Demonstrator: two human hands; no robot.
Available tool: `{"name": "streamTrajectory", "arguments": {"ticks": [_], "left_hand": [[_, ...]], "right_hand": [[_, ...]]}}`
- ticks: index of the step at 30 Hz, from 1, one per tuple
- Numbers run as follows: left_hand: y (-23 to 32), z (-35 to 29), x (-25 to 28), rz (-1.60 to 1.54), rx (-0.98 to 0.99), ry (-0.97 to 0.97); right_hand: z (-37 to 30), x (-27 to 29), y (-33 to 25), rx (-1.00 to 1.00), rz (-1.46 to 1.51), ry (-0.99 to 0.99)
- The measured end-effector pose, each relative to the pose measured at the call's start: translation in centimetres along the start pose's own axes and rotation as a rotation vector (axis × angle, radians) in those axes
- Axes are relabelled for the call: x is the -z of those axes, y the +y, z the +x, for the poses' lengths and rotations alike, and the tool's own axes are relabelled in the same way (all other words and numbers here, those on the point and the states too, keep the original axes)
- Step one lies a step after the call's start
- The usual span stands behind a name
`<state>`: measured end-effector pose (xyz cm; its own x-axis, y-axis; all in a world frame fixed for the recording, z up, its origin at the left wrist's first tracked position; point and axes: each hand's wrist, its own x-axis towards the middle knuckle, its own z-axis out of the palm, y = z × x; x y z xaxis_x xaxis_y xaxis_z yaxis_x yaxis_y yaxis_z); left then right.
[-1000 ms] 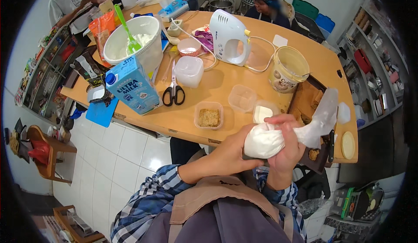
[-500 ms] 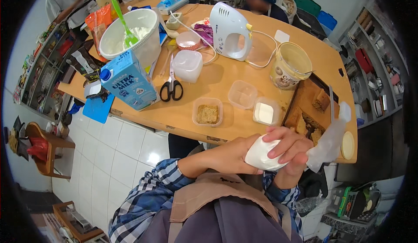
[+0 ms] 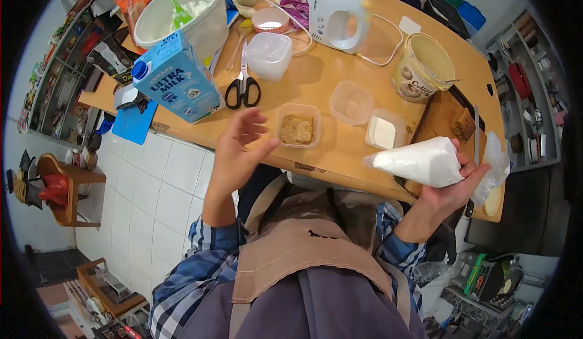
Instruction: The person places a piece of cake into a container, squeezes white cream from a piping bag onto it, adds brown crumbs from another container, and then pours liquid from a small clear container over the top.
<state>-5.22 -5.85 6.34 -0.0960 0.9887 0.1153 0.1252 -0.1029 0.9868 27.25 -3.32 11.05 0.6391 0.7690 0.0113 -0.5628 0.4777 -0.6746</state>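
My right hand (image 3: 452, 187) grips a piping bag (image 3: 419, 161) filled with white cream, its tip pointing left over the table's front edge. The loose, twisted end of the bag hangs beyond my fingers. My left hand (image 3: 237, 150) is empty, fingers apart, just left of a clear plastic tub (image 3: 318, 124) with a piece of brown cake (image 3: 297, 130) in it. A second tub (image 3: 398, 133) holding a white-topped portion lies behind the bag. Between and behind these tubs is a clear lid (image 3: 352, 103). Black-handled scissors (image 3: 243, 90) rest beyond my left hand.
A blue milk carton (image 3: 182, 84) and a white mixing bowl (image 3: 209, 20) with a green spatula (image 3: 176, 8) stand at left. A hand mixer (image 3: 328, 17) and cream-coloured bucket (image 3: 419, 71) stand farther back. At right, a dark tray (image 3: 440, 117) holds cut cake beside a knife (image 3: 476, 138).
My left hand has let go of the piping bag and moved left toward the cake tub. My right hand has shifted right and up, the bag now lying lengthwise in it.
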Motion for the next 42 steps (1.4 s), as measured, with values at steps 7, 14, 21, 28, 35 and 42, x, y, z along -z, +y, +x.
{"name": "streamTrajectory", "arguments": {"ticks": [7, 14, 21, 28, 35, 42], "left_hand": [[-2.4, 0.6, 0.2, 0.413, -0.119, -0.019], [-3.3, 3.0, -1.0, 0.386, -0.124, -0.154], [-4.0, 4.0, -1.9, 0.237, -0.142, -0.176], [-3.3, 3.9, -2.3, 0.243, -0.071, -0.178], [-3.0, 1.3, -4.7, 0.055, -0.189, -0.122], [-0.2, -0.9, -8.2, -0.149, -0.297, -0.215]], "right_hand": [[0.3, -1.1, -0.1, 0.041, -0.039, 0.063], [0.6, -1.2, -0.5, 0.146, -0.023, 0.067], [1.9, -0.1, -0.6, 0.17, 0.046, -0.033], [2.3, -0.4, -0.6, 0.173, 0.073, -0.165], [1.8, -0.6, -1.9, 0.372, 0.032, -0.226], [-0.4, -1.8, -4.2, 0.437, 0.045, -0.297]]}}
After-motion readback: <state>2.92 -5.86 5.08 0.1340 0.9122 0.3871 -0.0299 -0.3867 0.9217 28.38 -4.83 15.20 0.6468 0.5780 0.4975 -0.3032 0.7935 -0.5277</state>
